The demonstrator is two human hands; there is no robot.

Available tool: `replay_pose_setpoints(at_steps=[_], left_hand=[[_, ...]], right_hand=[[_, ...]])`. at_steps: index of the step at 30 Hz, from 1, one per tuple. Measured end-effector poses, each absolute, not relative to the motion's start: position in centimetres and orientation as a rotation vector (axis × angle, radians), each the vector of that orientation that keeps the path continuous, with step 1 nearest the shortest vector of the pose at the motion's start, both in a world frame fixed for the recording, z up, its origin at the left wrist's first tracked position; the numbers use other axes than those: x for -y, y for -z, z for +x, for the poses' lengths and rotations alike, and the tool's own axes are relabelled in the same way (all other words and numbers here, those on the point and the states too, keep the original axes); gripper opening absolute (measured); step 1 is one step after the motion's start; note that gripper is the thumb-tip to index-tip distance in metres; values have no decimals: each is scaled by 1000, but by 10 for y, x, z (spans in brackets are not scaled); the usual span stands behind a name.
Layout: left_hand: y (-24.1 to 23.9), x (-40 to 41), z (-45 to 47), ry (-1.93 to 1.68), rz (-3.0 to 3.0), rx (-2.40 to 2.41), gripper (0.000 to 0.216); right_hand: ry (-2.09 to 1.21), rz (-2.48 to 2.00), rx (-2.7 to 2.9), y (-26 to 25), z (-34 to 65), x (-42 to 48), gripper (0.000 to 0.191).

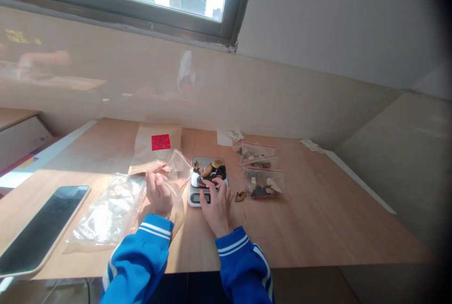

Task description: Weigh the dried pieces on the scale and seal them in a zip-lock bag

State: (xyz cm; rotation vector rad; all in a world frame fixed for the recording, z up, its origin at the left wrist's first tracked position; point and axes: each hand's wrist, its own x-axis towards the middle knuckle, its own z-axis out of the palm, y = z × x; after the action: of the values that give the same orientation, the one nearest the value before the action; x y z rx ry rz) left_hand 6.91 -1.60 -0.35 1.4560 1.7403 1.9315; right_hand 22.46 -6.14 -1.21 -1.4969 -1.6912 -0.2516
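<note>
My left hand (158, 192) is closed on the rim of a clear zip bag (176, 168) with a red seal, held up just left of a small kitchen scale (199, 196). The scale's steel top carries several dried brown and black pieces (211, 170). My right hand (217, 203) rests at the scale's front right corner, its fingers pinched on dried pieces at the pan's near edge. One loose dried piece (241, 196) lies on the table right of that hand. Both sleeves are blue with white stripes.
Filled zip bags (261, 168) lie right of the scale. A stack of unfilled clear bags (108, 210) and a brown envelope with a red label (155, 151) lie to the left. A phone (40, 228) sits near the wooden table's (318, 219) left front edge. Crumpled tissue (229, 136) lies by the wall.
</note>
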Motion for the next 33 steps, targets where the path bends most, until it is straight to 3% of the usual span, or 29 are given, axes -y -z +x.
replay_pose_setpoints(at_steps=[4, 15, 23, 33], left_hand=[[-1, 18, 70, -1992, 1441, -1723, 40], [0, 18, 69, -1978, 1427, -1705, 33], [1, 19, 70, -1944, 1412, -1703, 35], [0, 20, 72, -1930, 1447, -1683, 33]], right_hand=[[255, -1526, 1707, 11, 226, 59, 12], [98, -1434, 1846, 10, 233, 69, 16], [157, -1358, 1881, 14, 231, 74, 5], [-54, -1137, 1653, -59, 214, 64, 15]])
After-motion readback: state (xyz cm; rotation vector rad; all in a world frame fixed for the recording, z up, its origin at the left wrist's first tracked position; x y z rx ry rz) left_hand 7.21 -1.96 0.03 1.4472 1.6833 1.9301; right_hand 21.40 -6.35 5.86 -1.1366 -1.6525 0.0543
